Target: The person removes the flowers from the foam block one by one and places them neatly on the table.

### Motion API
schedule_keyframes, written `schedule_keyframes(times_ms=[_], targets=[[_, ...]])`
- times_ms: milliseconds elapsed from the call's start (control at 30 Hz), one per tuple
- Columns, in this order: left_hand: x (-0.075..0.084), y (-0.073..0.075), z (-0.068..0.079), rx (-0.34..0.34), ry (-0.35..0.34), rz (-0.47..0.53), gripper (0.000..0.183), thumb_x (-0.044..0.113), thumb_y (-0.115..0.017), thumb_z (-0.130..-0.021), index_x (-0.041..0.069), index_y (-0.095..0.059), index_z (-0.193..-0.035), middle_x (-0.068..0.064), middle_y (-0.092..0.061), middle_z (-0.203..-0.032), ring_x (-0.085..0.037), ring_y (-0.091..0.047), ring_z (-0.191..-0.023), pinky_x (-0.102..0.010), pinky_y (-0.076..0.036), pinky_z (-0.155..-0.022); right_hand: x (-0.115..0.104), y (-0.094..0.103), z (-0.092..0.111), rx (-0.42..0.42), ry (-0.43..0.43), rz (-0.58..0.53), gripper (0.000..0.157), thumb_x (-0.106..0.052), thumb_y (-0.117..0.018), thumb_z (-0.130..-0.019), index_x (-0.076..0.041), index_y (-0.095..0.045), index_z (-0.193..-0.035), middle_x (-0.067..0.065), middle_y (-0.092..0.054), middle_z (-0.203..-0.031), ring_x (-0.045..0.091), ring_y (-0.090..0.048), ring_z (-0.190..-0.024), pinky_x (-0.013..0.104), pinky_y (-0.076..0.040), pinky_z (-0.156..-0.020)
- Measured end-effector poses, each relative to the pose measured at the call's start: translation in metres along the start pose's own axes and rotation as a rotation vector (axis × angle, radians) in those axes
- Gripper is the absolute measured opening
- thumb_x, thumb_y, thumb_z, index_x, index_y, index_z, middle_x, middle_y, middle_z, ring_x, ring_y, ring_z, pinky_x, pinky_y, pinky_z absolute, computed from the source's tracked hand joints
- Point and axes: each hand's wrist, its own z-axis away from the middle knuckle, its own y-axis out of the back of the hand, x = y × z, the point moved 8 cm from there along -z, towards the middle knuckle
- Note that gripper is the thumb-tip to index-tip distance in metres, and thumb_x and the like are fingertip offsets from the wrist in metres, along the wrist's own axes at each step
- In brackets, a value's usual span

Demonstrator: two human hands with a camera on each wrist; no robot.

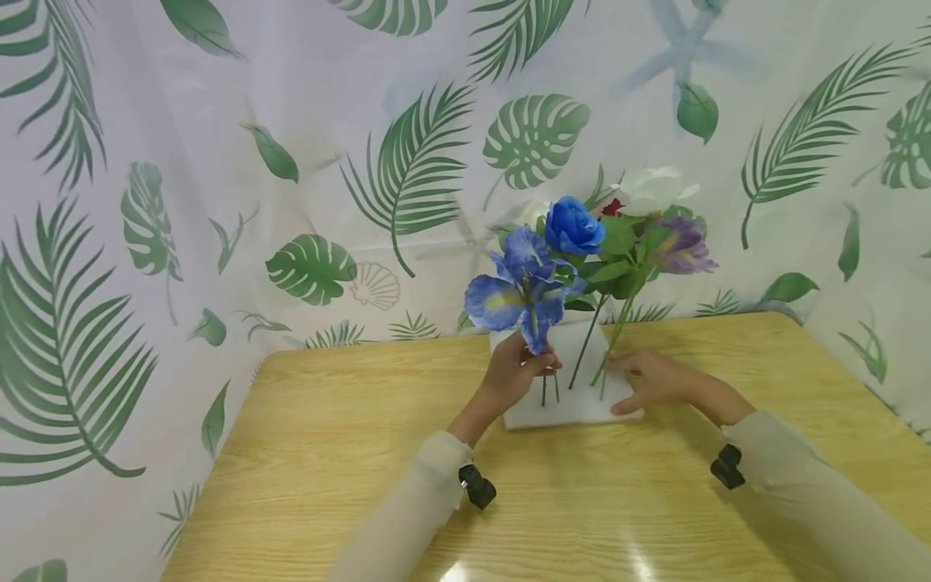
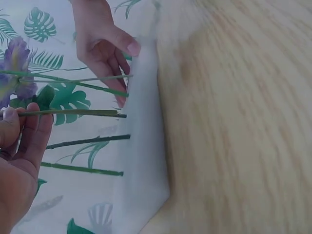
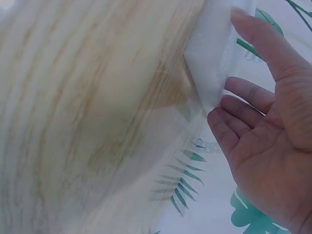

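Observation:
My left hand (image 1: 511,376) pinches the stem (image 2: 73,112) of an artificial blue iris (image 1: 525,284) between thumb and fingers. The stem's lower end meets the white foam block (image 1: 553,416) in the left wrist view. Other stems stand in the foam, bearing a blue rose (image 1: 575,226), a purple iris (image 1: 682,244) and a white flower (image 1: 655,187). At the foam's right side rests my right hand (image 1: 658,378), its thumb and fairly straight fingers (image 3: 239,114) spread along the edge. A red flower (image 1: 612,208) is mostly hidden among the leaves.
The foam lies near the back edge of a wooden table (image 1: 364,453). Behind it hangs a white curtain (image 1: 313,194) printed with green leaves. A small black device (image 1: 476,487) sits on the left sleeve, another black device (image 1: 727,467) on the right.

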Motion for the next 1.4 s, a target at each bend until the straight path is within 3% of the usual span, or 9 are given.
schedule_keyframes(times_ms=[233,367,800,1033,1267,1400], targets=[[0.026,0.014,0.002,-0.122,-0.103,-0.078,0.005,-0.007,-0.060,-0.098,-0.010,-0.056,-0.097,-0.031,-0.067,-0.101,-0.045,-0.072,-0.095,-0.029,-0.064,-0.079,-0.005,0.003,-0.001,-0.022,-0.016,-0.012,0.079,-0.031,-0.089,-0.078,0.018,-0.057,-0.131,0.042,-0.046,-0.143,0.055,-0.051,-0.129,0.059,-0.051,-0.103],[0.039,0.028,0.004,-0.141,-0.109,-0.111,0.005,-0.005,-0.062,-0.098,-0.007,-0.061,-0.102,-0.027,-0.066,-0.102,-0.041,-0.073,-0.094,-0.030,-0.065,-0.079,-0.007,0.005,-0.001,-0.016,-0.006,-0.004,0.078,-0.029,-0.090,-0.077,0.019,-0.058,-0.130,0.042,-0.047,-0.142,0.056,-0.052,-0.128,0.059,-0.052,-0.101],[0.059,0.085,0.012,-0.093,-0.029,-0.198,0.008,-0.001,-0.063,-0.099,-0.005,-0.063,-0.105,-0.026,-0.068,-0.103,-0.031,-0.074,-0.093,-0.033,-0.065,-0.080,-0.002,0.006,0.000,-0.013,-0.025,0.017,0.080,-0.032,-0.090,-0.076,0.018,-0.059,-0.130,0.042,-0.047,-0.141,0.057,-0.052,-0.127,0.061,-0.049,-0.103],[0.062,0.124,0.024,-0.048,-0.009,-0.217,0.009,0.000,-0.064,-0.098,-0.005,-0.064,-0.105,-0.029,-0.069,-0.105,-0.032,-0.075,-0.093,-0.036,-0.065,-0.081,0.000,0.003,-0.002,-0.016,-0.035,0.037,0.081,-0.037,-0.089,-0.077,0.016,-0.059,-0.131,0.041,-0.047,-0.142,0.057,-0.051,-0.128,0.063,-0.047,-0.105],[0.061,0.166,0.038,0.014,0.023,-0.315,0.011,0.001,-0.066,-0.098,-0.007,-0.065,-0.106,-0.027,-0.070,-0.106,-0.024,-0.076,-0.091,-0.035,-0.065,-0.080,-0.002,0.001,-0.003,-0.020,-0.039,0.020,0.081,-0.037,-0.089,-0.077,0.016,-0.059,-0.131,0.041,-0.046,-0.144,0.056,-0.051,-0.128,0.062,-0.049,-0.104],[0.057,0.187,0.048,0.039,0.055,-0.349,0.010,0.001,-0.066,-0.097,-0.006,-0.066,-0.105,-0.026,-0.071,-0.103,-0.025,-0.077,-0.089,-0.034,-0.065,-0.080,-0.003,0.001,-0.003,-0.013,-0.036,0.024,0.081,-0.037,-0.089,-0.077,0.015,-0.059,-0.131,0.040,-0.047,-0.143,0.057,-0.051,-0.128,0.063,-0.048,-0.105]])
